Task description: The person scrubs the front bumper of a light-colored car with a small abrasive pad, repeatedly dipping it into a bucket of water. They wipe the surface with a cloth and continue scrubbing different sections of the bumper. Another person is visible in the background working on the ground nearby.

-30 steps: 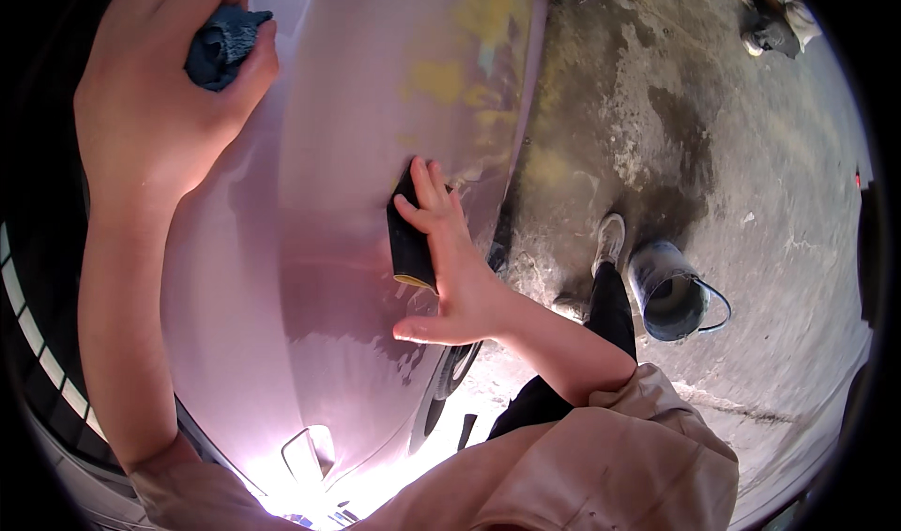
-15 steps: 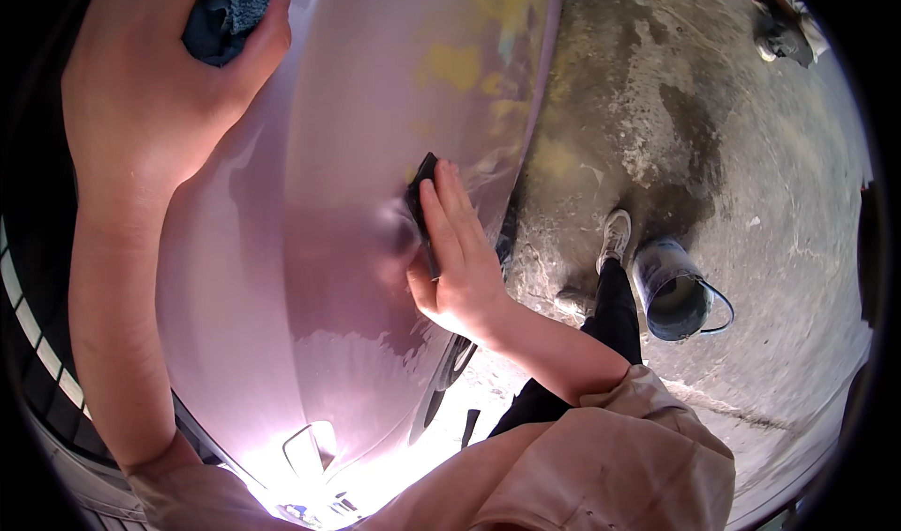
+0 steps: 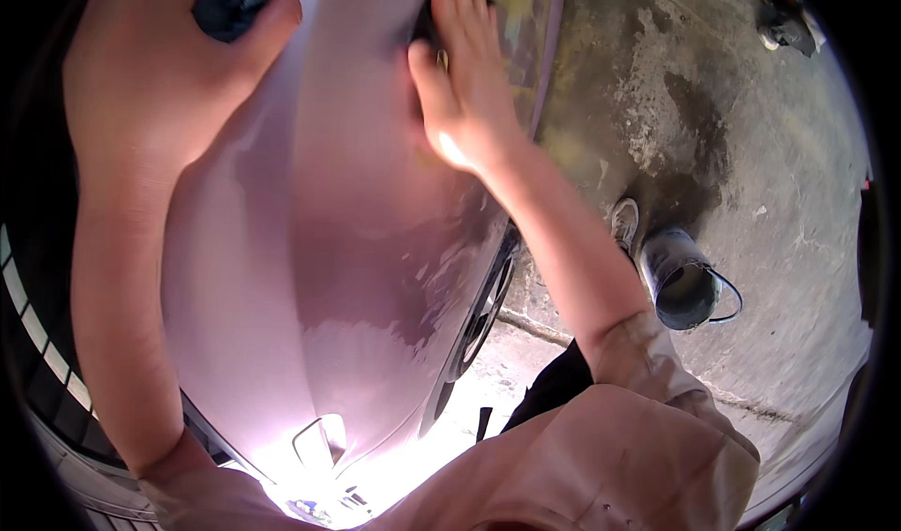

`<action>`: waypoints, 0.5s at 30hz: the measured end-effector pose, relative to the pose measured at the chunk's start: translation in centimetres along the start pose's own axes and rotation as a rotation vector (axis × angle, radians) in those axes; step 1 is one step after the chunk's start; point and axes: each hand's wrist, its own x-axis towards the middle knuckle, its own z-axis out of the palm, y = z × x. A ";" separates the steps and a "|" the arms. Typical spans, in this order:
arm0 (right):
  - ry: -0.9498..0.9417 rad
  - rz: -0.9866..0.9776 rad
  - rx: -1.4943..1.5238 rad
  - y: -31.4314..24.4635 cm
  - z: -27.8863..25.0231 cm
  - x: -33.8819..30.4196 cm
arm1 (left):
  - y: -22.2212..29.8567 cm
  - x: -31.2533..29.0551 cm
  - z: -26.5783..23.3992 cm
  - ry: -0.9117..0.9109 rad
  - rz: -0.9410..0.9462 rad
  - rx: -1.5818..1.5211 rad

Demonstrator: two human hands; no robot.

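Note:
A pinkish-purple car body panel [image 3: 366, 259] stretches along beneath both hands, with wet streaks on its lower part and yellowish patches toward its far right edge. My left hand [image 3: 141, 80] is closed round a crumpled blue cloth [image 3: 232, 3] at the upper left, the cloth partly cut off by the picture's top. Farther right, my right hand [image 3: 465, 71] presses a thin black pad [image 3: 425, 26] against the panel. Its fingers lie stretched over the pad and hide most of it, so its exact kind does not show.
On the concrete floor [image 3: 770, 184] to the right stands a dark bucket [image 3: 664, 252] with a raised handle, beside my shoe [image 3: 625, 221]. Wet patches mark the floor. A bright glare surrounds a small squarish opening [image 3: 324, 440] near the bottom. Part of another person [image 3: 786, 29] shows far right.
My right hand has slid the black pad forward along the panel, away from me, and the arm is now stretched farther. My left hand, with the blue cloth, has barely shifted.

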 end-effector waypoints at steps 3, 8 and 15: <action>-0.208 0.179 0.098 -5.8 -1.0 -6.2 | 1.3 1.7 -2.8 -0.269 -0.026 0.246; -0.112 0.062 0.051 -2.7 -1.4 -3.2 | 1.6 2.0 -2.9 -0.272 -0.039 0.250; -0.107 0.120 0.238 -6.4 -0.9 -7.4 | 2.1 1.9 -3.0 -0.328 -0.107 0.266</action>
